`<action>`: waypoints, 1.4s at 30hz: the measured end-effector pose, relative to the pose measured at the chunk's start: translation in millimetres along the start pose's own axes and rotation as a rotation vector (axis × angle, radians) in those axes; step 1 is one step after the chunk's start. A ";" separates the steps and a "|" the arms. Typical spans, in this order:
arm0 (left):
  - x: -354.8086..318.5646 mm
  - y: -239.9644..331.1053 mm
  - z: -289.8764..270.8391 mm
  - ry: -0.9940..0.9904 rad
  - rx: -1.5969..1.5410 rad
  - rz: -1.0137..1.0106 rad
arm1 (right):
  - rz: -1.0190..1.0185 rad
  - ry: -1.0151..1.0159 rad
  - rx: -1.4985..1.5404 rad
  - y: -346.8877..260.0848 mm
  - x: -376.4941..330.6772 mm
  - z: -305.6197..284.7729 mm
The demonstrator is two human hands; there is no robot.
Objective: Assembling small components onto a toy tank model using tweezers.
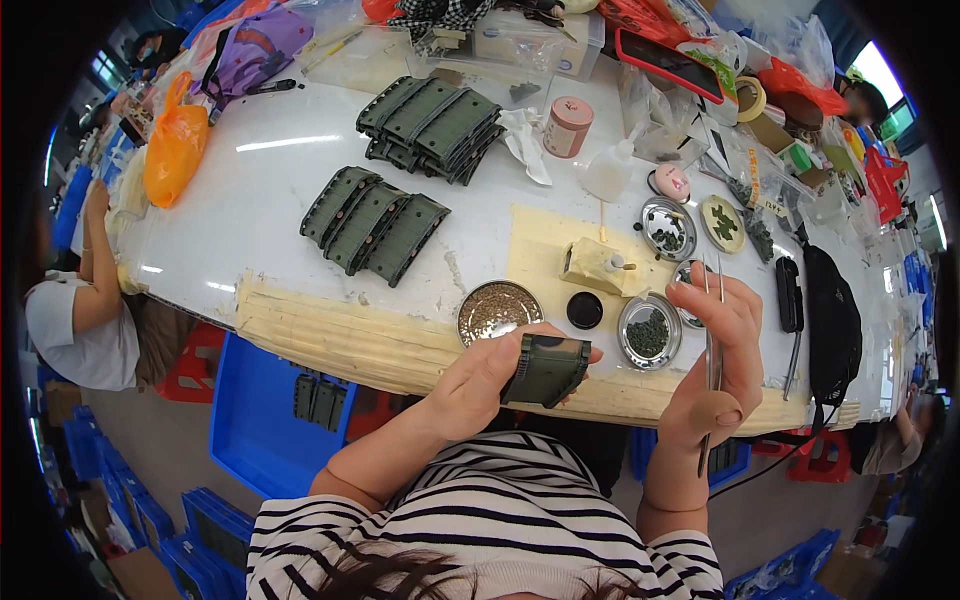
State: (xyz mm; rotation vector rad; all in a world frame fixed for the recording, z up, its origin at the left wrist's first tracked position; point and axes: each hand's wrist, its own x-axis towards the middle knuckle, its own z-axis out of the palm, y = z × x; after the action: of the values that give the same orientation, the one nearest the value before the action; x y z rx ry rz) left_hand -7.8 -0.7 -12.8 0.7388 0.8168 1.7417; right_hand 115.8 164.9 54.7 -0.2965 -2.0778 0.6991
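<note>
Head view: the left hand [478, 385] has its grip closed round a curved dark-green panel [546, 372], right at the near edge of the desk [265, 185]. Across from it, the right hand [738, 350] holds slim metal tweezers [713, 372], near a metal dish [623, 347] of small green pieces [648, 334]. Similar green panels [430, 122] lie stacked beyond, leftward.

Dark characters mark a pale label [774, 209]; print on the pink jar [568, 127] is blurred.
</note>
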 end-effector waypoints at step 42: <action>-16.7 88.9 -89.6 0.848 1.870 0.421 | 0.192 -0.050 0.013 6.4 -20.0 -16.8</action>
State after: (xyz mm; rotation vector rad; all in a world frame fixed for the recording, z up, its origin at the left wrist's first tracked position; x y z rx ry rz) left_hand -122.1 -53.7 5.6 1.3154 3.1645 1.0944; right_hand 140.6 167.1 44.7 -0.4810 -2.1096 0.8416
